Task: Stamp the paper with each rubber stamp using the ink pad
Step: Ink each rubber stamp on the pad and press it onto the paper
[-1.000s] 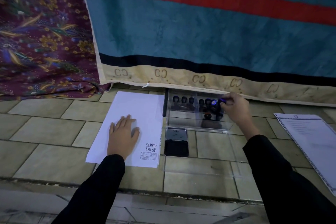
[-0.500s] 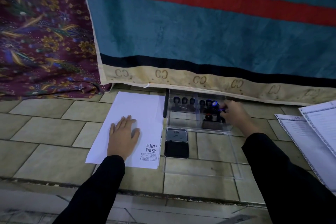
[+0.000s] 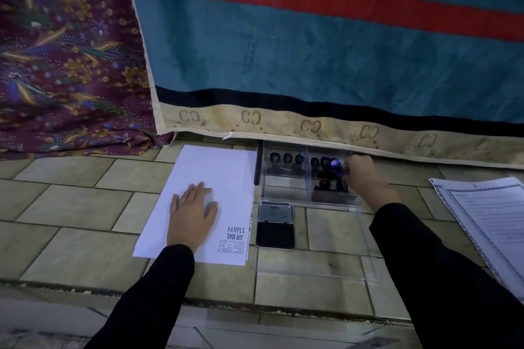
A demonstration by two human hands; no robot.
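Several black-handled rubber stamps [image 3: 297, 163] stand in the clear plastic case [image 3: 286, 191], behind the open ink pad [image 3: 275, 225]. Right hand [image 3: 361, 176] pinches one there; left hand [image 3: 192, 211], spread, presses the paper [image 3: 224, 176] left of the case.

My left hand [image 3: 192, 214] lies flat on the white paper [image 3: 215, 178]. My right hand [image 3: 361, 174] reaches into the clear box [image 3: 286, 193] beside the blue-topped stamp [image 3: 334, 163]. The open ink pad [image 3: 275, 225] sits between paper and box on the tiled floor [image 3: 71, 207].
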